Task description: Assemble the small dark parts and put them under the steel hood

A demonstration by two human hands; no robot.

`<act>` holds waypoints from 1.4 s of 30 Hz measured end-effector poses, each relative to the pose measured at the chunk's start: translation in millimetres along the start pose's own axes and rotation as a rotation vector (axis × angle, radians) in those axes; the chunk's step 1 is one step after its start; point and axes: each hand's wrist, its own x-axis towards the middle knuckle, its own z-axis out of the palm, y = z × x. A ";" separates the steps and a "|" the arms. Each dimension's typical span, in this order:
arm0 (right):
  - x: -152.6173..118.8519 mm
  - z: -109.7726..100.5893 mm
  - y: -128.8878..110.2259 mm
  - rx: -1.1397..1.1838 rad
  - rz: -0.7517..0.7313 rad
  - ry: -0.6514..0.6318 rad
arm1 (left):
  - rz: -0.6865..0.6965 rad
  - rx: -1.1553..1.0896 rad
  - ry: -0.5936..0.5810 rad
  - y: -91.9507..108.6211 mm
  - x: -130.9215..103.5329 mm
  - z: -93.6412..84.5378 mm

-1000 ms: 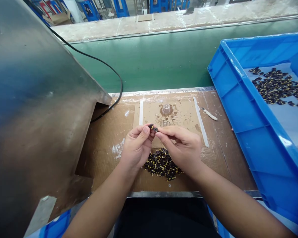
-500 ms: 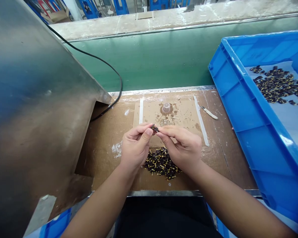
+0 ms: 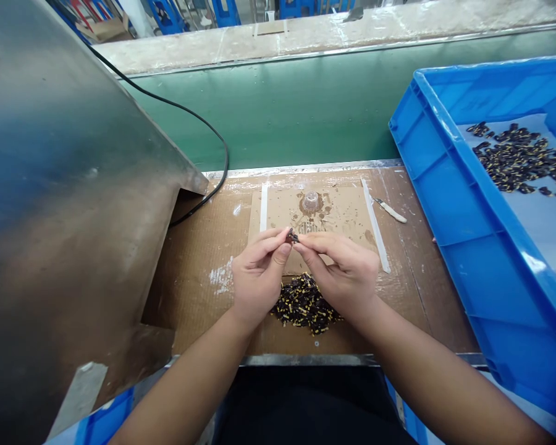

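Note:
Between the fingertips of both hands is a small dark part, too small to make out in detail. My left hand pinches its left end with thumb and fingers. The right end is pinched by my right hand. Just below the hands, a pile of small black and yellow parts lies on the cardboard-covered table, partly hidden by my right hand. Beyond the fingertips, a small clear cup stands on a stained cardboard sheet.
A large blue bin at the right holds black and yellow pieces on a pale sheet. A white-handled knife lies beside it. At the left stands a metal panel, with a black cable looping past its edge.
My left hand has shifted slightly right, and the small part between the fingertips has turned a little. My right hand has barely moved.

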 end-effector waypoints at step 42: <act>-4.7 9.6 1.6 -0.092 -0.391 0.139 | 0.637 0.453 0.104 5.1 5.6 -12.6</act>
